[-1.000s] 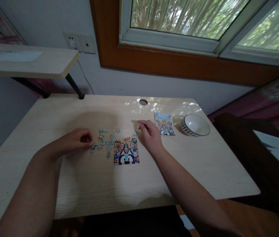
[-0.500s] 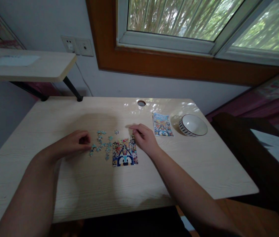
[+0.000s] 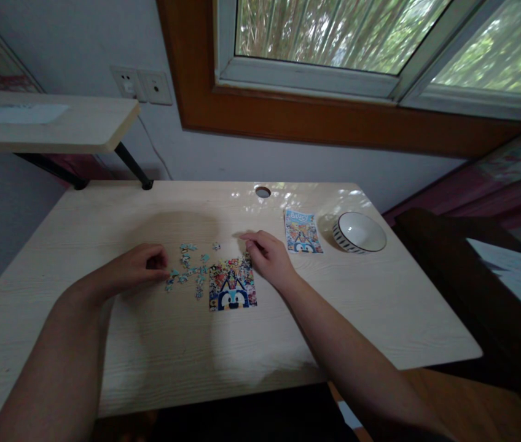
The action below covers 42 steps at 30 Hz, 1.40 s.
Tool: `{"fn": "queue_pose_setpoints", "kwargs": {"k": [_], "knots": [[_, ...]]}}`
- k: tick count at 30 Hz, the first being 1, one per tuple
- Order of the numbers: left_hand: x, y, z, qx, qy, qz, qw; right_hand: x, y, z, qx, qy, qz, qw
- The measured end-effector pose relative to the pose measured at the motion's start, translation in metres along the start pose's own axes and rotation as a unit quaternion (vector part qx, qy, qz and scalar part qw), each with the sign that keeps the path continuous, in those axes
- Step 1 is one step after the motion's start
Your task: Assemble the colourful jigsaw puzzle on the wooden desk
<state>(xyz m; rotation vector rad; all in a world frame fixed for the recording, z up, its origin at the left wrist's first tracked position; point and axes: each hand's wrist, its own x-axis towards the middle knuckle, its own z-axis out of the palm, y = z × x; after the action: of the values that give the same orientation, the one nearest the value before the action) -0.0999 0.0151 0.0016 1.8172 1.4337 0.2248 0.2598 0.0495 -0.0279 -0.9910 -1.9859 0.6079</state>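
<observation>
A partly assembled jigsaw puzzle (image 3: 233,288) lies flat on the table, its lower part showing a blue cartoon dog's face and its upper edge uneven. Loose puzzle pieces (image 3: 185,261) are scattered to its left, and a single puzzle piece (image 3: 216,246) sits above it. My left hand (image 3: 148,263) rests at the left of the loose pieces with fingers curled together; whatever is at the fingertips is too small to make out. Over the puzzle's upper right corner is my right hand (image 3: 267,255), index finger stretched out to the left and the other fingers bent. No piece is visible in it.
A printed picture sheet (image 3: 303,232) with the same dog lies right of the puzzle, beside a white bowl (image 3: 360,232) with a striped outside. A raised shelf (image 3: 99,132) stands at the left on black legs. Near the table's back edge is a round cable hole (image 3: 263,192).
The whole view has shifted very slightly. Both hands, the puzzle and the loose pieces keep the same places relative to each other.
</observation>
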Motion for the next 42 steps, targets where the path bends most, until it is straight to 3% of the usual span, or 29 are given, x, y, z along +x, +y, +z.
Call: {"fn": "queue_pose_setpoints", "kwargs": {"k": [6, 29, 37, 42], "knots": [[0.002, -0.003, 0.0, 0.0, -0.012, 0.001, 1.0, -0.001, 0.001, 0.0, 0.002, 0.026, 0.033, 0.999], [-0.004, 0.007, 0.0, 0.038, 0.002, 0.004, 0.999, -0.001, 0.001, -0.002, 0.009, 0.026, 0.056, 0.998], [-0.006, 0.014, 0.001, 0.071, 0.005, 0.008, 0.997, -0.001, -0.002, -0.006, 0.069, 0.12, 0.133, 0.981], [-0.004, 0.01, 0.003, 0.099, 0.011, 0.022, 0.995, -0.001, 0.0, -0.009, 0.133, 0.201, 0.14, 0.96]]}}
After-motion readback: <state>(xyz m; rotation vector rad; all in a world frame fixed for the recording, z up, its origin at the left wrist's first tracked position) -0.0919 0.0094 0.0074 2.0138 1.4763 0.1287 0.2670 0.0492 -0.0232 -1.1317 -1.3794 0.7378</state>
